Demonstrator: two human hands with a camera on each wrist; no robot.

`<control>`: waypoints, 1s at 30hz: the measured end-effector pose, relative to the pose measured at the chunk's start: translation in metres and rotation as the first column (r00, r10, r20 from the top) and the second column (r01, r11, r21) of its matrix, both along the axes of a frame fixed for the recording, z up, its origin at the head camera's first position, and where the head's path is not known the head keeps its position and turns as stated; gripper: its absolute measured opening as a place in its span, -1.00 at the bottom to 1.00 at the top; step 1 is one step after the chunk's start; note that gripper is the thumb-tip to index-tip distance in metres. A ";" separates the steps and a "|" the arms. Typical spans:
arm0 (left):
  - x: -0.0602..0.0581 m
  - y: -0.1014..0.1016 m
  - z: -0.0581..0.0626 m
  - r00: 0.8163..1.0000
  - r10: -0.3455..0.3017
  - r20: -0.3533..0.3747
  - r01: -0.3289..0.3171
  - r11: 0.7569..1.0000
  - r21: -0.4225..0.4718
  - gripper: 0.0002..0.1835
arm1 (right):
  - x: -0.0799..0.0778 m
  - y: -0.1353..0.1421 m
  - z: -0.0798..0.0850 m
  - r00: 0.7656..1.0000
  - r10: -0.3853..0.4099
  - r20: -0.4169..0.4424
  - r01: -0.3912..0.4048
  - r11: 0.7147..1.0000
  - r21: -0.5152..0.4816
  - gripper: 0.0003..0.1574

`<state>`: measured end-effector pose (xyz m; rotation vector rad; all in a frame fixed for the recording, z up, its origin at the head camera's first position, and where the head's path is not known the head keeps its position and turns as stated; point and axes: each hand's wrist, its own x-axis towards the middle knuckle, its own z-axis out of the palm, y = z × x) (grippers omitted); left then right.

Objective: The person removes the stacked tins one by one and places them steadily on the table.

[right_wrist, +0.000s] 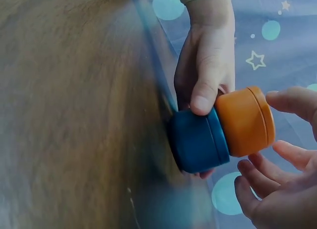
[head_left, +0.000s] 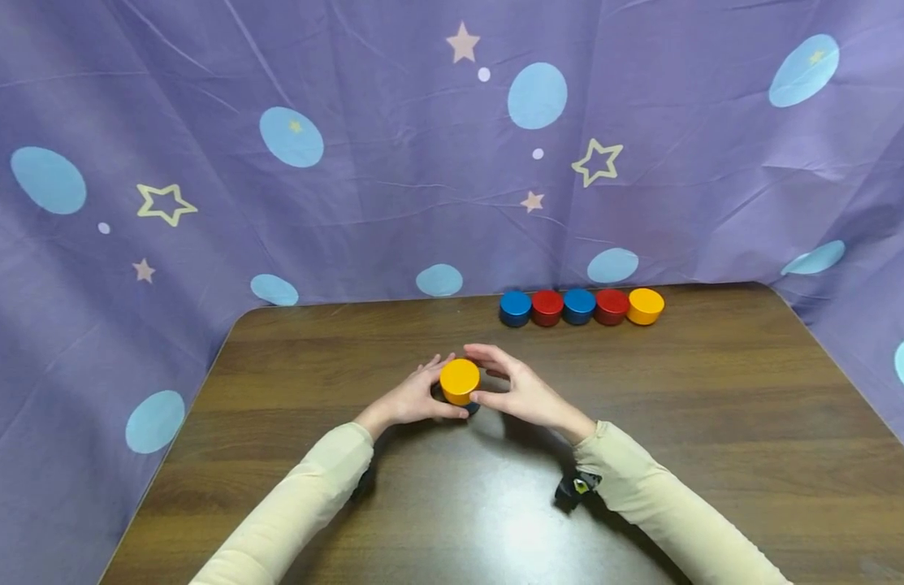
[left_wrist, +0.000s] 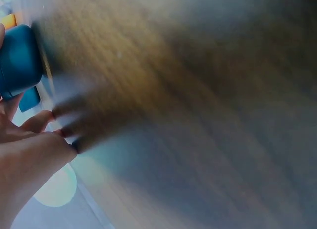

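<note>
My left hand [head_left: 415,398] grips a blue round lidded tin [right_wrist: 198,142], its thumb pressed against the side. A yellow round lidded tin [head_left: 460,379] sits on the blue one, slightly off-centre in the right wrist view. Around the yellow tin's right side is my right hand [head_left: 521,394], fingers spread and loosely bent. Its thumb tip is at the lid's edge, while gaps show between the other fingers and the tin. In the left wrist view, the blue tin [left_wrist: 20,61] is cut off at the left edge, beside left-hand fingers [left_wrist: 39,122].
Along the table's back edge stands a row: a blue tin [head_left: 515,309], a red tin [head_left: 547,309], another blue tin [head_left: 579,306], another red tin [head_left: 612,307] and a yellow tin [head_left: 645,306]. Behind the wooden table [head_left: 291,349] hangs a purple curtain [head_left: 393,195].
</note>
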<state>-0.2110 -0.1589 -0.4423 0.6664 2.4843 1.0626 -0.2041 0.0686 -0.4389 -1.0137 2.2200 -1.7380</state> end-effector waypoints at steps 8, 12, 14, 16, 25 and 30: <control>-0.002 0.002 0.000 1.000 -0.001 -0.016 0.000 1.000 -0.010 -0.17 | 0.007 -0.006 0.011 0.999 -0.010 0.046 0.010 1.000 -0.003 -0.30; -0.001 0.002 0.001 1.000 -0.001 -0.010 0.001 1.000 -0.005 -0.16 | 0.016 -0.004 0.027 0.998 -0.019 0.058 0.019 1.000 -0.002 -0.36; -0.001 0.001 0.001 1.000 -0.005 -0.007 0.005 1.000 -0.005 -0.17 | 0.017 -0.003 0.028 0.998 -0.024 0.059 0.025 1.000 -0.009 -0.37; -0.001 0.001 0.000 1.000 -0.011 -0.004 0.011 1.000 -0.005 -0.20 | 0.018 -0.001 0.027 0.998 -0.034 0.061 0.035 0.999 -0.016 -0.37; -0.001 0.000 0.002 1.000 -0.030 0.000 0.030 0.999 -0.013 -0.28 | 0.006 0.014 -0.003 0.991 -0.092 0.096 0.095 0.995 -0.019 -0.31; -0.001 0.000 0.001 1.000 -0.030 0.003 0.030 0.999 -0.014 -0.30 | 0.006 0.022 -0.002 0.990 -0.110 0.092 0.113 0.993 -0.031 -0.30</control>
